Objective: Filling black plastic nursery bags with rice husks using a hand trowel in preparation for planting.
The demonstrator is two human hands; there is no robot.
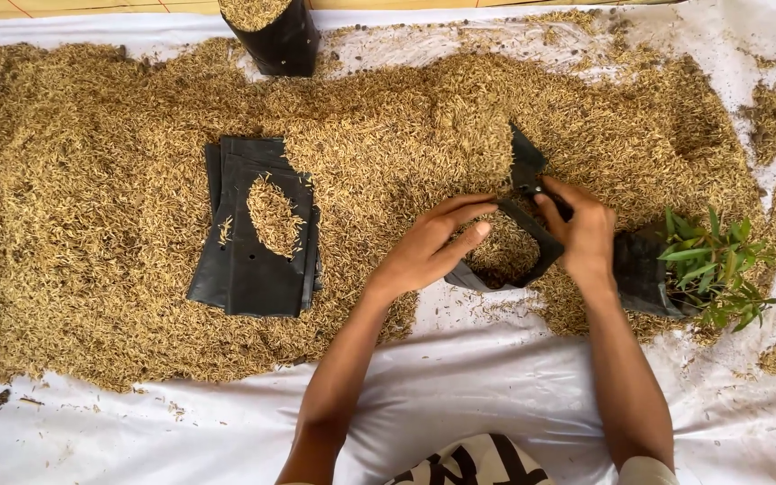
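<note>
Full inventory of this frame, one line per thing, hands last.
rice husks: one big pile, golden tan, spread across the sheet
white sheet: one, white, under everything
open bag: one, black, centre, partly filled with husks, held open
flat bags: small stack, black, left of centre, a few husks on top
filled bag: one, black, top edge, husks inside
seedling bag: one, black, lying on its side at right
seedling: one, green leaves, far right
left hand: on the open bag's near rim
right hand: fingers pinching its far rim
</note>
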